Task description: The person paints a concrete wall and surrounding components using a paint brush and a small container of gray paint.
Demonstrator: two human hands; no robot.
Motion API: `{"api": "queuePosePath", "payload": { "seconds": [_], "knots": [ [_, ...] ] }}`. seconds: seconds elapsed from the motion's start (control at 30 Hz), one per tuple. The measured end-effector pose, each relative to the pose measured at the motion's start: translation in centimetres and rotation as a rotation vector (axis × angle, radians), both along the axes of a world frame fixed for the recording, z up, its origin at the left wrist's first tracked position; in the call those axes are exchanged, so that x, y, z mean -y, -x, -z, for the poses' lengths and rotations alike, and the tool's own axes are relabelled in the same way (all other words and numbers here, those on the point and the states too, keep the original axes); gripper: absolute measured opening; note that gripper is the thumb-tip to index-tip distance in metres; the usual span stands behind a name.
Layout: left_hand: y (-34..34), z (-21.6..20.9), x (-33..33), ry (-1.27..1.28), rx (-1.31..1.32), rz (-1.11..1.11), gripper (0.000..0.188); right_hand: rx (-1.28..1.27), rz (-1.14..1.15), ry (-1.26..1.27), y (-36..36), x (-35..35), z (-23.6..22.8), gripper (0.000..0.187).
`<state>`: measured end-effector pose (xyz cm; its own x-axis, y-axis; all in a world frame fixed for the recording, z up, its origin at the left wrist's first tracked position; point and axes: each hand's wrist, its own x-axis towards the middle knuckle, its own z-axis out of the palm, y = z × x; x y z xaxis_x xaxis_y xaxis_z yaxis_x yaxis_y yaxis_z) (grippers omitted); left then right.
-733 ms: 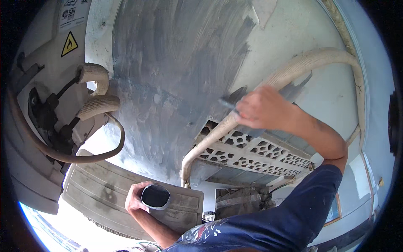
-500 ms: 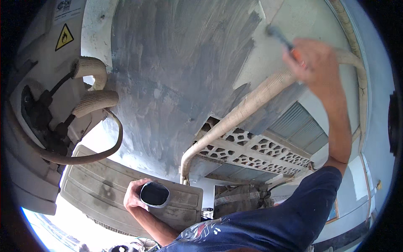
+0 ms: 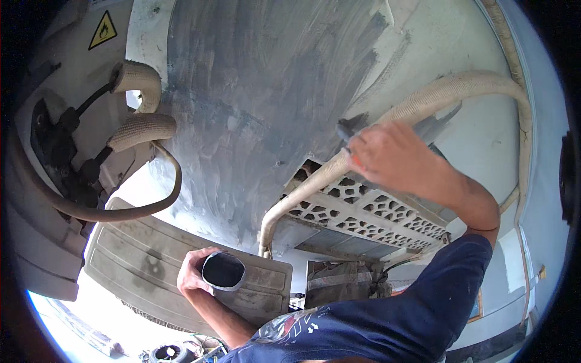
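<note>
My right hand (image 3: 393, 152) is closed round the orange handle of a paintbrush (image 3: 346, 132). Its dark bristles are at the wall beside a wrapped beige pipe (image 3: 321, 180), which passes just under the hand. Dark grey streaked paint (image 3: 254, 78) covers the wall's middle, while pale wall (image 3: 448, 45) shows to the right. In my left hand (image 3: 195, 271) is an open paint container (image 3: 224, 271), gripped by its side and holding dark grey paint. It is held over a dusty beige appliance casing (image 3: 139, 248).
Patterned vent blocks (image 3: 363, 209) sit below the pipe. At the left, an outdoor unit (image 3: 36, 236) has two wrapped pipe ends (image 3: 142, 130) and a looped hose (image 3: 145, 209) sticking out. Clutter with a round black item (image 3: 169, 353) lies at the lower left.
My right hand has brought the brush down and left from the upper right of the wall to beside the pipe. The left hand and container have barely moved.
</note>
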<state>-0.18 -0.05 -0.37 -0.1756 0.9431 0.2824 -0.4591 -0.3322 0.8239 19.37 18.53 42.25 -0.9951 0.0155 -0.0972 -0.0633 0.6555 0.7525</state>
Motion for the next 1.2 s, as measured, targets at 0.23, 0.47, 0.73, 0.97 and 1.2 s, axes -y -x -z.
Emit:
{"api": "queuePosePath", "payload": {
  "seconds": [0.23, 0.47, 0.73, 0.97, 1.2],
  "knots": [
    [-0.4, 0.0, -0.1, -0.043, 0.04, -0.006, 0.111, -0.41, -0.091, -0.095, -0.2, -1.6, -8.5, 0.021],
    [-0.3, -0.2, -0.3, -0.038, 0.025, -0.026, 0.109, -0.324, -0.136, -0.309, -0.4, -0.6, -4.3, 0.015],
    [0.0, -0.2, -0.2, -0.029, 0.009, 0.013, 0.111, 0.056, -0.003, 0.061, 0.5, -1.4, 1.5, 0.02],
    [-0.2, 0.4, -0.2, -0.005, 0.057, 0.026, 0.112, -0.498, -0.315, -0.23, 0.2, -2.3, -7.3, 0.025],
    [0.0, 1.3, -0.2, -0.042, 0.036, 0.028, 0.113, -0.642, -0.32, -0.46, -4.4, -2.1, -7.2, 0.023]
  ]
}}
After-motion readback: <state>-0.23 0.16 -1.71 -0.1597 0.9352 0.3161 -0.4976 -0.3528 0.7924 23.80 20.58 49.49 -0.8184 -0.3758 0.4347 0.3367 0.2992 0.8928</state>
